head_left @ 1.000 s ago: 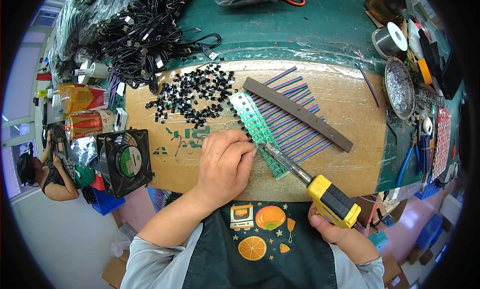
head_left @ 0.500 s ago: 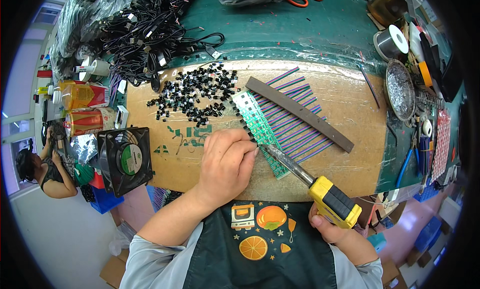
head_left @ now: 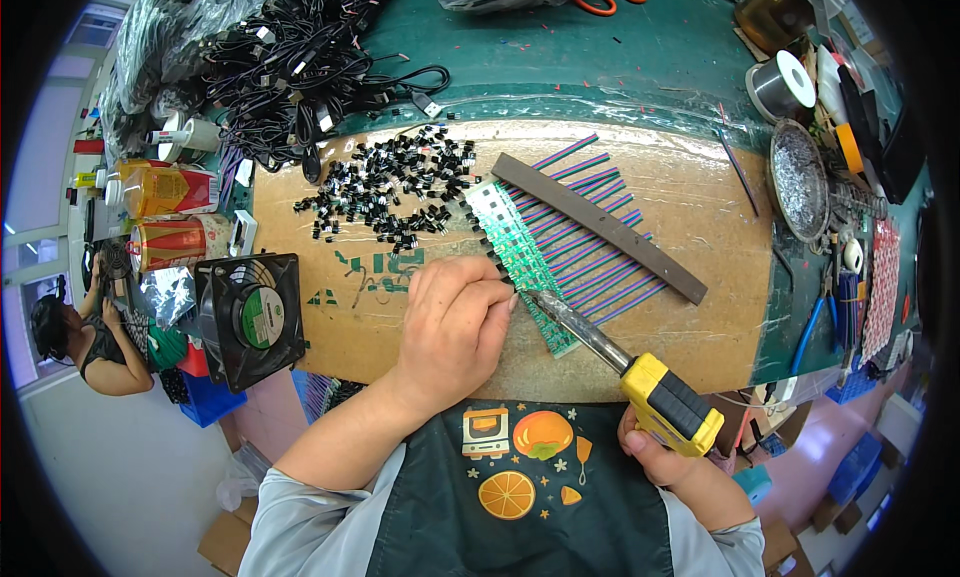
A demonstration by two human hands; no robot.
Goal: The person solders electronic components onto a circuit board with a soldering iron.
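Note:
My right hand (head_left: pixel 655 452) is wrapped round the yellow and black handle of a soldering iron (head_left: pixel 660 402). The iron's metal tip rests on or just over the left edge of a green circuit board panel (head_left: pixel 515 242). At that same edge my left hand (head_left: pixel 450 327) is closed in a pinch, thumb against forefinger; what it grips is hidden. Small black parts line the panel's left edge. Striped purple, green and dark wires (head_left: pixel 610 277) fan out from its right side, and a brown bar (head_left: pixel 605 227) lies across them.
Beyond my left hand is a heap of small black components (head_left: pixel 390 187). Black USB cables (head_left: pixel 290 77) are piled at the back left. A black fan (head_left: pixel 250 317) stands left of the brown board (head_left: pixel 720 317). Solder wire (head_left: pixel 782 85) and a round metal dish (head_left: pixel 800 177) sit right.
The soldering iron has shifted very slightly to the right along with my right hand. My left hand and the circuit board panel stay in place.

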